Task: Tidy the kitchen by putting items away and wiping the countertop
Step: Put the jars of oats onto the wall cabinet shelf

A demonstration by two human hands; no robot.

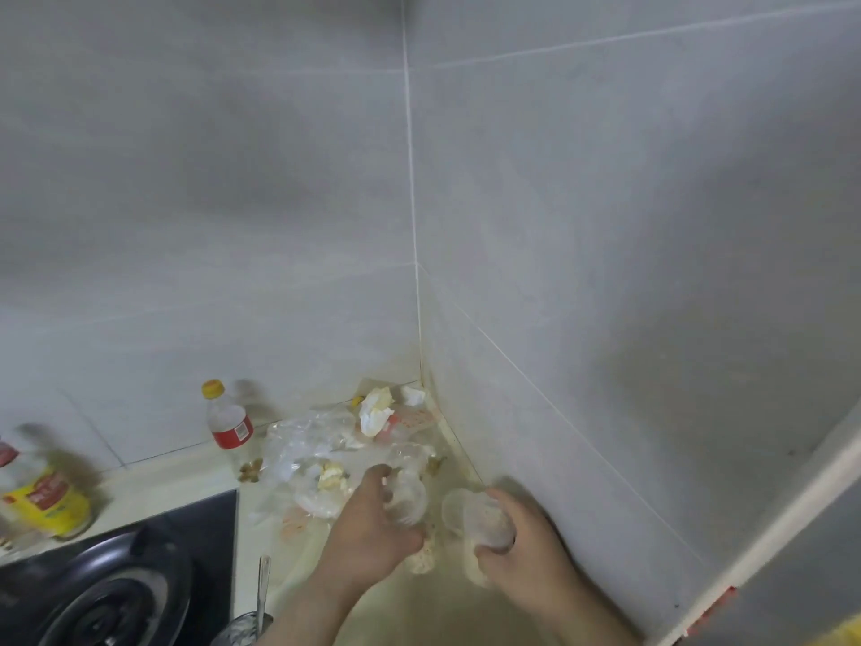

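Note:
A stained cream countertop (419, 608) runs into a tiled corner. My left hand (372, 529) is closed around a clear plastic cup (410, 501) lying among the litter. To its right, my right hand (517, 547) holds a second clear plastic cup (470, 515), tipped with its mouth facing left. Behind the hands lies a heap of crumpled clear plastic bags (317, 445) and wadded white tissues (375, 410) pushed into the corner. Pale crumbs or scraps (421, 559) sit on the counter between my hands.
A clear bottle with a red label and yellow cap (228, 424) stands by the back wall. A yellow-labelled bottle (51, 498) stands at far left. The black gas hob (116, 585) fills the lower left, with a metal utensil in a glass (263, 594) beside it. Tiled walls close in behind and right.

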